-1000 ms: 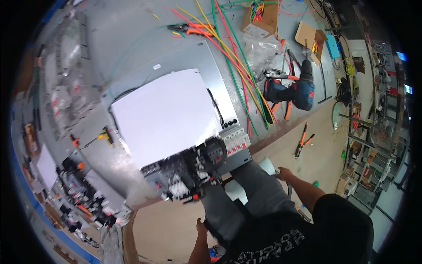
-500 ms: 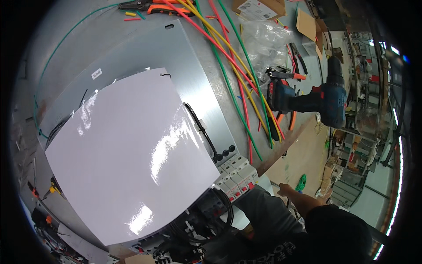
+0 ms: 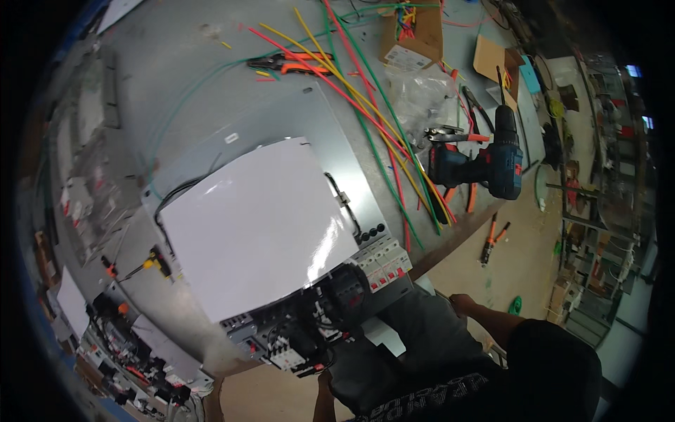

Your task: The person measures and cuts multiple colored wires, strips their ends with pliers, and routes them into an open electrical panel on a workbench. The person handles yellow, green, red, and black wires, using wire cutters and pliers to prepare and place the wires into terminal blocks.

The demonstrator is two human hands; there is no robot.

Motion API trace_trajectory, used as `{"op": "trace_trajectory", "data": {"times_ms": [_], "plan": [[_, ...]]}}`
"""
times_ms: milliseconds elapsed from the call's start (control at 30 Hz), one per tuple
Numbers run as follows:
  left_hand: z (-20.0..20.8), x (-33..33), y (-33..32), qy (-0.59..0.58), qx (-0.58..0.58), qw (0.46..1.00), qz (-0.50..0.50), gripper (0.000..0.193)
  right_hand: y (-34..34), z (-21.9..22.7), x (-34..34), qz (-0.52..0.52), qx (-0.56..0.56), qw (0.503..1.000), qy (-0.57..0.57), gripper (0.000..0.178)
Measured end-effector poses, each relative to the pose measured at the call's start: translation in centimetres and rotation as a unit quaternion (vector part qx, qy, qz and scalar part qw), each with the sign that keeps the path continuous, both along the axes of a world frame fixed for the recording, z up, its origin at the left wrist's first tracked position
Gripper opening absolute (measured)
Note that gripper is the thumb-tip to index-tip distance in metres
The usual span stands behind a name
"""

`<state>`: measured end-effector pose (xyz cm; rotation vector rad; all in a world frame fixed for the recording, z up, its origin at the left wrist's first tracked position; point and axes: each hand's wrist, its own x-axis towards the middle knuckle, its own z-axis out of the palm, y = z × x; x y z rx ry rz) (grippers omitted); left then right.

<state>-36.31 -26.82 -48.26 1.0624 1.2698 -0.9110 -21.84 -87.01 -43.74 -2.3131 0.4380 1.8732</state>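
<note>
A metal mounting plate point(image 3: 200, 116) lies on the workbench, mostly under a glossy white sheet point(image 3: 260, 225). Along its near edge sit circuit breakers point(image 3: 383, 266) with red levers, black round-fronted parts point(image 3: 346, 285) and a small white-and-black contactor point(image 3: 285, 354). My left hand point(image 3: 325, 380) is low beside this near edge, close to the contactor; its fingers are hidden. My right hand point(image 3: 462, 304) is off the bench beside my leg, apart from the plate. Its fingers look curled around the end of a thin edge or rod, too small to make out.
A cordless drill point(image 3: 503, 158) stands at the right, near pliers point(image 3: 474, 105). Red, yellow and green wires point(image 3: 373, 112) cross the bench beside a wire stripper point(image 3: 292, 63). Cardboard boxes point(image 3: 411, 53) are at the back. Another assembled panel point(image 3: 133, 352) lies at left; orange-handled pliers point(image 3: 490, 243) at right.
My view has pulled back, so the sheet looks smaller and more of the near-edge parts show. My left hand has come into view; my right hand stays in about the same place.
</note>
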Motion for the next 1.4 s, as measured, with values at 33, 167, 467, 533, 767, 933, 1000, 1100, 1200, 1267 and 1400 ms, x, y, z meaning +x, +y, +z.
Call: {"op": "trace_trajectory", "data": {"times_ms": [33,167,467,533,767,933,1000,1100,1200,1267,1400], "plan": [[0.5,-0.9,1.1,-0.025,-0.007,1.000,0.002,0.037,-0.4,-0.9,-1.1,0.008,0.027,0.998,-0.050,0.041],[2.2,4.7,1.0,-0.146,0.187,0.939,-0.250,0.029,3.2,-2.6,1.0,-0.148,0.006,0.964,-0.222,0.033],[2.6,6.3,-0.1,-0.143,0.363,0.892,-0.230,0.029,4.2,-1.7,0.9,-0.138,0.063,0.937,-0.314,0.041],[5.6,9.4,-1.4,-0.138,0.324,0.925,-0.142,0.031,5.0,0.7,2.4,-0.156,0.067,0.946,-0.274,0.045],[3.7,7.6,1.4,-0.211,0.259,0.929,-0.163,0.040,4.6,-3.6,3.5,0.029,0.110,0.953,-0.281,0.056],[5.5,7.8,1.2,-0.244,0.247,0.928,-0.132,0.044,4.7,-2.9,6.1,0.181,0.110,0.936,-0.280,0.049],[5.2,7.8,2.7,-0.311,0.390,0.808,-0.314,0.043,5.5,-0.8,8.0,0.197,0.123,0.915,-0.329,0.045],[6.9,10.7,6.4,-0.440,0.504,0.683,-0.293,0.040,7.6,3.0,11.2,0.050,0.235,0.844,-0.480,0.039],[13.9,17.5,6.7,-0.510,0.482,0.703,-0.117,0.036,13.0,11.4,15.6,-0.016,0.326,0.694,-0.642,0.041],[14.7,21.0,8.6,-0.515,0.488,0.699,-0.093,0.040,17.3,14.9,20.0,-0.001,0.339,0.646,-0.684,0.048],[14.5,26.8,8.8,-0.535,0.440,0.716,-0.087,0.044,27.2,18.4,30.3,0.085,0.351,0.520,-0.774,0.071]]}}
